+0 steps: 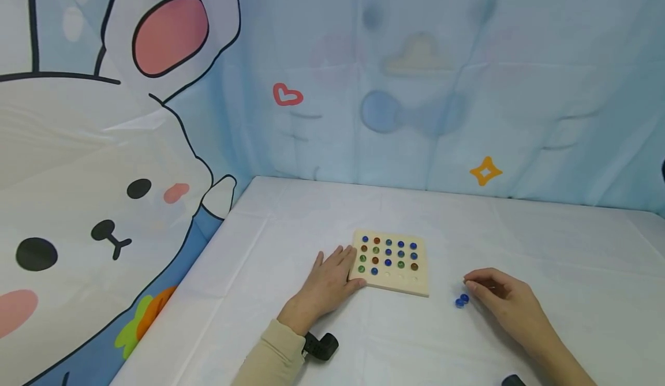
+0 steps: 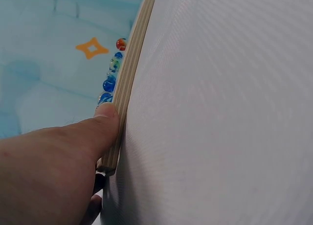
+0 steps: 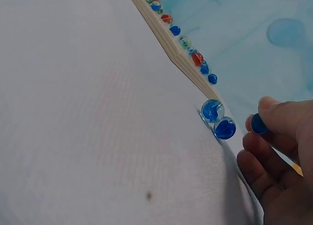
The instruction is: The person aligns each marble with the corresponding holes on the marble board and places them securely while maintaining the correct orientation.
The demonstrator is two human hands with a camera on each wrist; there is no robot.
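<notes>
A square wooden board (image 1: 397,285) with rows of small hollows lies on the white table. Blue, green and reddish-brown marbles (image 1: 388,252) sit in most hollows; several hollows in the near row hold none. My left hand (image 1: 326,282) rests at the board's left side, fingers extended, with the thumb (image 2: 105,118) against the near edge. To the right of the board, my right hand (image 1: 501,296) pinches a blue marble (image 3: 258,123) between thumb and fingertip. Two loose blue marbles (image 3: 218,120) lie on the cloth close beside that hand.
White cloth (image 1: 415,340) covers the table. Behind it hangs a light blue curtain (image 1: 332,143) with printed shapes, and a large cartoon animal (image 1: 78,172) is printed at the left. A black wrist device (image 1: 322,347) sits on the left wrist, below a beige sleeve (image 1: 275,354).
</notes>
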